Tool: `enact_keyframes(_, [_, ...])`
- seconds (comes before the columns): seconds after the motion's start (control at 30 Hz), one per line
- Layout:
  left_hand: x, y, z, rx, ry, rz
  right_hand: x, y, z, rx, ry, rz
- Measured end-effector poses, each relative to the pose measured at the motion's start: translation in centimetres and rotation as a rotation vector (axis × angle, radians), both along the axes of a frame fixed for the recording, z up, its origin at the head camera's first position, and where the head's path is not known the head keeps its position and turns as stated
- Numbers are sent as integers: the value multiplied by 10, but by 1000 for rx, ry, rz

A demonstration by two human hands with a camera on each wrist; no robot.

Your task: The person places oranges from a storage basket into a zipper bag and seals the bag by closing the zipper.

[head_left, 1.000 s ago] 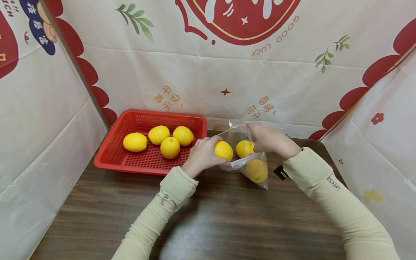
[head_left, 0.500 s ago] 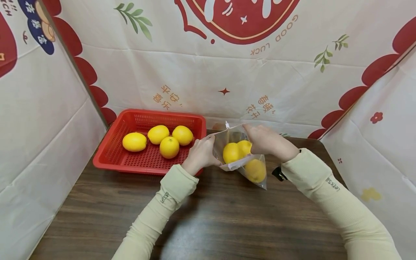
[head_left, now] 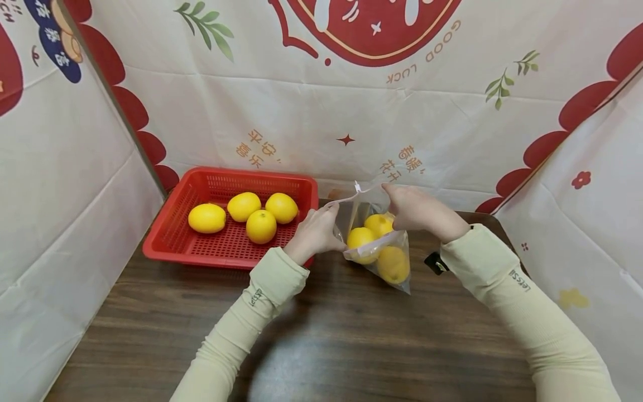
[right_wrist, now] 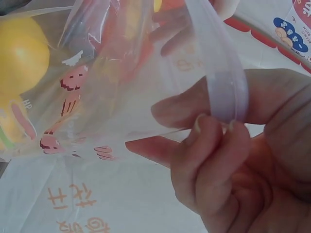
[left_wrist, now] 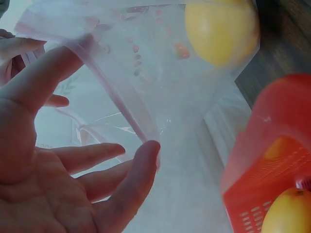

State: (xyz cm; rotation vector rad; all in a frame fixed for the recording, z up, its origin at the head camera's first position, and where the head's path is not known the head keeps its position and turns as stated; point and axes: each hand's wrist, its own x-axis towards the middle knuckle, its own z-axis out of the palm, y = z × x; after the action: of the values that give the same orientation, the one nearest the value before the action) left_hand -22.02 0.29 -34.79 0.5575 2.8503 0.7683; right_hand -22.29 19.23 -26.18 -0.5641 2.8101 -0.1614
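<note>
A clear zip bag [head_left: 370,248] with pink prints stands on the table, its mouth spread between both hands. Inside are three yellow lemons [head_left: 393,265], one low and two higher up. My left hand [head_left: 316,230] is at the left side of the mouth. In the left wrist view its fingers are spread and fairly straight, a fingertip [left_wrist: 152,148] touching the bag's rim. On the other side, my right hand [head_left: 417,209] pinches the rim; the right wrist view shows the thumb [right_wrist: 182,109] and curled fingers [right_wrist: 209,150] gripping the film. A white slider [head_left: 358,187] sits on the far rim.
A red plastic basket [head_left: 196,259] stands to the left with several lemons [head_left: 207,218] in it. Its right end is close to the left hand. Printed cloth walls [head_left: 301,111] enclose the dark wooden table [head_left: 321,335] at the back and both sides.
The left hand held a lemon at the bag's mouth and let it go. That lemon dropped inside against the others. The right hand kept its grip on the rim, shifting slightly.
</note>
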Motion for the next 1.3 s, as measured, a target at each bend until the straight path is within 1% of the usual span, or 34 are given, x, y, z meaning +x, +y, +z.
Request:
enact_keyframes(0.17, [-3, -7, -2, 19, -15, -49, -1, -2, -2, 7, 12, 9])
enact_keyframes(0.3, [-7, -14, -1, 18, 7, -114, -2, -4, -3, 7, 8, 17])
enact_keyframes(0.43, [-17, -20, 1, 34, 23, -188, -2, -2, -4, 9, 13, 17])
enact_keyframes(0.5, [-23, -24, 2, 33, 26, -208, -2, -1, -4, 12, 16, 15])
enact_keyframes(0.57, [-31, -29, 4, 8, 43, -210, -2, 0, -4, 14, 22, 14])
enact_keyframes(0.63, [-38, -37, 7, -13, 43, -189, -2, 0, -4, 18, 30, 18])
enact_keyframes(0.7, [-44, -45, 9, -38, 41, -151, -2, 1, -3, 21, 33, 20])
enact_keyframes(0.8, [-54, -57, 10, -58, 6, -74, -2, 1, -3, 17, 34, 18])
enact_keyframes(0.87, [-60, -66, 8, -83, -20, -27, -3, 2, -4, 11, 30, 13])
enact_keyframes(0.93, [-67, -74, 4, -101, -74, 4, -3, 3, -4, 11, 30, 10])
enact_keyframes(1.1, [-80, -95, -6, -161, -262, 68, -3, 3, -4, 19, 24, 10])
enact_keyframes(1.17, [-83, -101, -9, -161, -337, 111, -3, 3, -4, 19, 23, 10])
enact_keyframes(1.23, [-86, -105, -11, -170, -388, 153, -3, 3, -4, 19, 23, 10])
enact_keyframes(1.3, [-88, -107, -12, -174, -421, 187, -2, 3, -4, 22, 26, 9])
